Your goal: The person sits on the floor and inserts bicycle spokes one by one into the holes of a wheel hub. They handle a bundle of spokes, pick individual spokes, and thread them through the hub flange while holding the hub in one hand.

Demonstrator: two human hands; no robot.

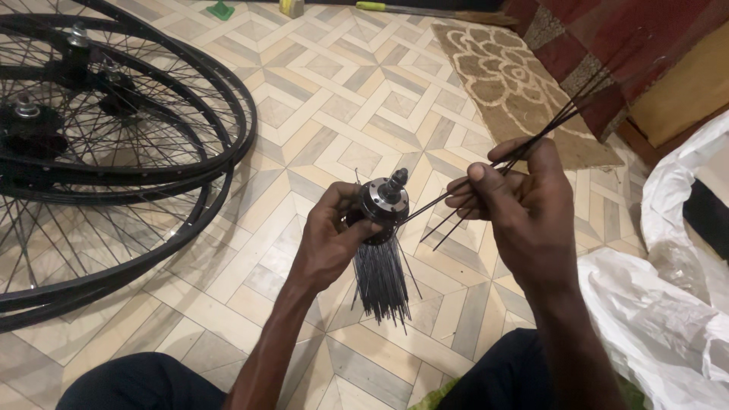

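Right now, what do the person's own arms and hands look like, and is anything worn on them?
Both forearms are bare up to the bottom edge of the picture: no sleeves show. The left hand and the right hand wear no gloves, and no ring, watch, wristband or bandage can be seen on either. Dark trousers cover the knees below the arms.

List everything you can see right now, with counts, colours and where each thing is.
Hub: one, black and silver, centre, in the left hand.
Hanging spokes: a dense bunch, black, dangling from the hub.
Loose spokes: a few, black, in the right hand, one end at the hub.
Wheels: a stack, number unclear, black, on the floor at left.
Rug: one, tan with a pale flower pattern, top right.
Plastic sheet: white, right edge.
Floor: beige and grey patterned tiles.
Left hand: gripping the hub.
Right hand: pinching the loose spokes.
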